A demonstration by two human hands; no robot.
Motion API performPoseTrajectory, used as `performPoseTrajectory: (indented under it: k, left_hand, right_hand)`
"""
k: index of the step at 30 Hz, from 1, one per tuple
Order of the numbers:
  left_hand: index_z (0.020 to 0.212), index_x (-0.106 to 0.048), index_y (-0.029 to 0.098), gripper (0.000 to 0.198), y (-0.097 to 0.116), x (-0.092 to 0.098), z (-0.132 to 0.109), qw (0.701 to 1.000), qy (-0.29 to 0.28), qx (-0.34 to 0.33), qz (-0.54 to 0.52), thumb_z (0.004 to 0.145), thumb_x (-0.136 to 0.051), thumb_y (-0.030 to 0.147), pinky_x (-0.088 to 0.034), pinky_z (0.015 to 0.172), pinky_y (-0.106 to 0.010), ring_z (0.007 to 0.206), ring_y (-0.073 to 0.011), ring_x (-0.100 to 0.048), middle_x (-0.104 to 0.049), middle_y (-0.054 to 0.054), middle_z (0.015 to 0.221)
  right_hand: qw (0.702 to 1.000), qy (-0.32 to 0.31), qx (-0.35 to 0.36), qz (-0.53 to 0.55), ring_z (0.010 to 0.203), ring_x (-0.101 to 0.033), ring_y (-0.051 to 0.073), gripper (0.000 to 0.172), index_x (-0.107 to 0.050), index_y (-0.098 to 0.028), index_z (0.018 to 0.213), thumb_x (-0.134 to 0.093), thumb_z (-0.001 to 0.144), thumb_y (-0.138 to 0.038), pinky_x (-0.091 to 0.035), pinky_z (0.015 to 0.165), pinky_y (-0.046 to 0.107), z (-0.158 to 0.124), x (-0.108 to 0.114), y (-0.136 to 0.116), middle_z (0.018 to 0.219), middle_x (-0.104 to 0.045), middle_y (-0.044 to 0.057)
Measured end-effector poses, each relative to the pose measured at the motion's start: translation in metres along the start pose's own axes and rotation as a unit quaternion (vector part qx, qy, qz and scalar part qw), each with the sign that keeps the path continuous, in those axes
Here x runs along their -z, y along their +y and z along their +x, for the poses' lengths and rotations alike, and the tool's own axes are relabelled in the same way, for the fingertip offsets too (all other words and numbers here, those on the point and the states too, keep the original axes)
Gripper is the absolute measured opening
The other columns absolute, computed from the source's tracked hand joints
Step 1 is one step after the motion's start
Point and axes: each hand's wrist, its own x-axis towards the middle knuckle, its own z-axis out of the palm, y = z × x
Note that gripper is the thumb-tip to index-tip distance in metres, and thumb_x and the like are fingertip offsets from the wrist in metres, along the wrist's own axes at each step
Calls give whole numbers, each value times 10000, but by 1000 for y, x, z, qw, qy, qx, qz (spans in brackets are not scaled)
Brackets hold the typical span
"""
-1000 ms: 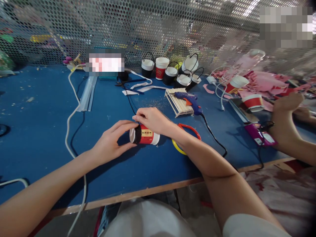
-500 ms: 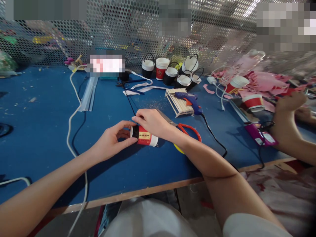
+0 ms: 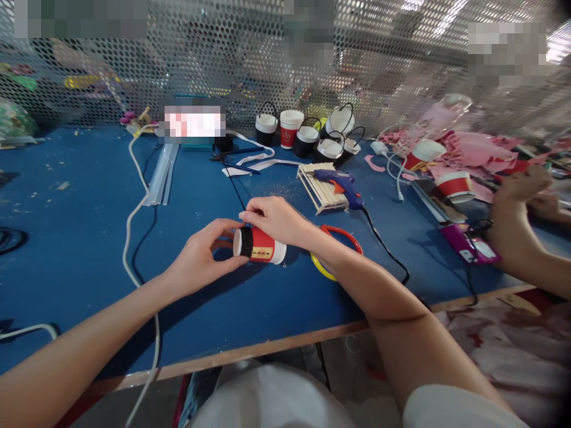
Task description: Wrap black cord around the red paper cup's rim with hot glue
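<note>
A red and white paper cup (image 3: 267,236) lies on its side with a black band (image 3: 246,242) of wound cord round its left end. My left hand (image 3: 206,246) grips that end, thumb on the near side and fingers on the far side. Over the top of the cup, my right hand (image 3: 273,217) is closed with its fingertips at the black cord (image 3: 237,191), which runs back across the table from the cup. Scissors with red and yellow handles (image 3: 341,232) lie partly hidden under my right forearm.
A blue glue gun (image 3: 341,184) rests on a small wooden stick rack (image 3: 314,187). Behind stand several cups with black handles (image 3: 307,138). A white cable (image 3: 128,238) crosses the left side. At right, another person's arm (image 3: 513,232) is near pink scraps and a purple box (image 3: 470,244).
The cup has turned between my hands, so its yellow label now sits lower on the near side. My hands stay almost in place, while the view has shifted slightly.
</note>
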Motion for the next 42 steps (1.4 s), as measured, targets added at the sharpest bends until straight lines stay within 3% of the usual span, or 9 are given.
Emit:
performPoseTrajectory:
  k: [12,16,21,25,28,32,35,38,42]
  left_hand:
    - [1343,-370,235,563,2,5,-4,983,-51,-116,134,828,-597,209,-503,946,-362,1121,-198,-522,-460,-81,1234]
    - [1341,-378,213,539,7,4,-5,970,-65,-128,197,839,-574,219,-477,976,-376,1152,-217,-497,-448,-94,1236]
    - [1268,-429,196,494,3,3,-4,976,-53,-117,175,807,-603,225,-505,947,-395,1157,-238,-510,-456,-103,1241]
    - [1245,-450,192,488,1,4,-3,980,-45,-108,160,789,-619,223,-527,920,-398,1120,-227,-533,-468,-101,1213]
    - [1231,-460,188,478,-1,4,-3,983,-33,-105,146,785,-627,231,-540,902,-387,1085,-213,-553,-474,-98,1197]
    - [1220,-468,186,484,-5,5,-1,985,-24,-92,144,773,-643,241,-553,888,-374,1049,-202,-579,-485,-90,1192]
    - [1217,-474,189,485,-6,6,1,985,-13,-89,144,768,-648,251,-557,887,-368,1046,-198,-580,-492,-84,1182]
    - [1220,-479,191,489,-6,7,2,985,-8,-88,148,766,-650,249,-543,918,-371,1070,-195,-561,-495,-80,1178]
    - [1230,-474,197,493,-5,8,4,983,-8,-88,159,770,-644,247,-525,952,-381,1093,-196,-546,-487,-80,1197]
  right_hand:
    - [999,19,21,44,596,-451,87,279,-550,-149,667,-526,840,-367,-315,590,236,11,-1,12,629,-543,-21]
    - [997,14,32,64,627,-491,92,252,-563,-146,679,-548,828,-350,-341,613,232,16,1,2,684,-591,-2]
    - [999,-5,46,-14,611,-479,91,262,-581,-139,670,-552,843,-334,-327,596,230,23,0,-14,653,-583,0]
    - [992,69,27,-104,630,-507,107,214,-614,-130,702,-542,851,-266,-335,603,243,20,11,-11,688,-620,28]
    - [984,152,20,-90,645,-563,116,112,-636,-136,760,-564,811,-206,-383,611,232,7,33,4,715,-646,28]
    - [966,247,-68,-39,538,-602,116,242,-637,-133,833,-451,874,-283,-448,569,230,-21,74,33,669,-655,30]
    - [924,284,-161,-199,758,-667,165,292,-643,-120,996,-391,890,-222,-476,746,272,-42,100,57,847,-707,90]
    - [878,194,-264,-350,972,-638,275,333,-636,-56,1065,-460,853,-242,-452,831,342,-54,111,78,1014,-679,200]
    - [877,131,-295,-355,979,-626,324,267,-692,-35,886,-557,765,-231,-455,812,353,-54,108,98,947,-677,244]
